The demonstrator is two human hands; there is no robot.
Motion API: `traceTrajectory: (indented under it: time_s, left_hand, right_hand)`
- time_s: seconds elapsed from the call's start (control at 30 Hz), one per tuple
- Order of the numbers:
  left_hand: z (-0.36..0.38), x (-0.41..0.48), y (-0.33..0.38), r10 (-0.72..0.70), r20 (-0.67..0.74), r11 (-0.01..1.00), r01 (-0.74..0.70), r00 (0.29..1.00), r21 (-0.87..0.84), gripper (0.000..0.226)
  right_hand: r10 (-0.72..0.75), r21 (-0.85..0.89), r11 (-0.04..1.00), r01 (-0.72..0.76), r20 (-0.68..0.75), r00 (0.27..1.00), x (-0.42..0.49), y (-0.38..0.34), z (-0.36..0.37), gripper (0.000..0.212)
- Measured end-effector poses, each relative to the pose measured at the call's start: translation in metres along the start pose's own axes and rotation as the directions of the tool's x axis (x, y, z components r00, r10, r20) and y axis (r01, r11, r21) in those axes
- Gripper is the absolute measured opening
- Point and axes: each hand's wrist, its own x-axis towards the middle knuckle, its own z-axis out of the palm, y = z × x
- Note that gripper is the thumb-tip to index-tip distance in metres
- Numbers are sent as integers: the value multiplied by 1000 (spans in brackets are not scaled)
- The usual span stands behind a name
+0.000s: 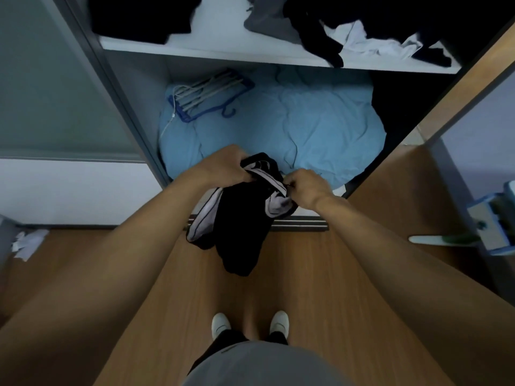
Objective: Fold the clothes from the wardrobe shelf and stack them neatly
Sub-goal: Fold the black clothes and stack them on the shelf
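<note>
A black garment with white stripes point(239, 224) hangs bunched in front of me, above the wooden floor. My left hand point(225, 164) grips its upper edge on the left. My right hand point(305, 188) pinches the striped edge on the right. On the white wardrobe shelf point(217, 48) above lie unfolded clothes: a black piece point(139, 15) at the left, a grey piece point(267, 20) in the middle, a black piece point(320, 37) over a white one point(370, 44) at the right.
Below the shelf a light blue duvet point(292, 123) fills the wardrobe bottom, with a bundle of hangers point(206, 93) on it. A sliding door track point(301, 225) crosses the floor. A wooden door edge point(459, 87) stands to the right, a blue object point(493, 224) beside it.
</note>
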Motion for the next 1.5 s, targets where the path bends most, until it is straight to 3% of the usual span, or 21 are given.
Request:
traceTrajectory:
  time_s: [0.1, 0.2, 0.23, 0.37, 0.4, 0.43, 0.5, 0.53, 0.63, 0.77, 0.87, 1.03, 1.1, 1.2, 1.37, 1.43, 1.5]
  left_hand:
    - [-14, -2, -24, -108, -27, 981, 111, 994, 158, 27]
    - [-18, -8, -52, -311, -105, 918, 327, 945, 225, 53]
    - [-18, -11, -56, -347, -122, 905, 366, 930, 215, 55]
    - [-16, -13, -52, -345, -191, 906, 380, 919, 189, 59]
    - [-16, -13, -47, -336, -191, 910, 370, 922, 186, 59]
    - [-17, -12, -43, -328, -184, 916, 360, 927, 179, 59]
    - [-18, -10, -36, -320, -169, 927, 345, 932, 148, 57]
    - [-19, -9, -33, -318, -166, 933, 339, 934, 123, 56]
    - [-25, -8, -27, -305, -159, 949, 313, 939, 27, 52]
    - [-36, -14, -26, -259, -110, 966, 257, 960, -35, 34]
    - [-39, -18, -24, -222, -66, 974, 219, 973, -49, 34]
    - [-41, -22, -17, -171, -25, 985, 170, 985, -40, 44]
    - [-45, -24, -18, -146, -29, 988, 144, 989, -56, 40]
    - [-51, -29, -25, -131, -50, 989, 127, 990, -80, 38]
    - [-48, -30, -32, -116, -26, 982, 111, 993, -155, 39]
    - [-53, -31, -30, -171, -36, 985, 169, 985, -41, 34]
    - [-63, -34, -27, -261, -39, 929, 262, 964, 261, 37]
  right_hand:
    - [146, 145, 981, -131, -95, 985, 8, 15, -11, 15]
    - [321, 491, 849, -193, -189, 928, 15, 28, -24, 11]
    - [317, 523, 833, -182, -180, 931, 17, 29, -24, 11]
    - [129, 254, 953, -163, 142, 981, 12, 13, -24, 17]
    - [88, 230, 966, -122, 152, 984, 12, 6, -23, 13]
    - [40, 297, 952, -68, 100, 994, 12, -1, -22, 9]
    - [-34, 499, 861, 101, -141, 989, 5, -22, -20, 9]
    - [-94, 502, 839, 211, -249, 964, 2, -33, -18, 11]
    - [-335, 211, 886, 414, -326, 884, -5, -54, -6, 26]
    - [-273, 24, 958, 287, -245, 930, 0, -60, 3, 37]
    - [-256, -8, 965, 263, -268, 929, 5, -63, 4, 23]
    - [-462, 54, 869, 492, -270, 845, 7, -68, -6, 29]
    - [-482, 28, 859, 511, -290, 826, 10, -68, -9, 26]
    - [-398, 27, 903, 428, -316, 861, 13, -61, -12, 25]
    - [-257, 201, 924, 324, -300, 919, 11, -65, -18, 35]
    - [-244, 234, 919, 318, -297, 923, 9, -68, -23, 37]
    - [-284, 207, 914, 349, -288, 914, 5, -70, -28, 37]
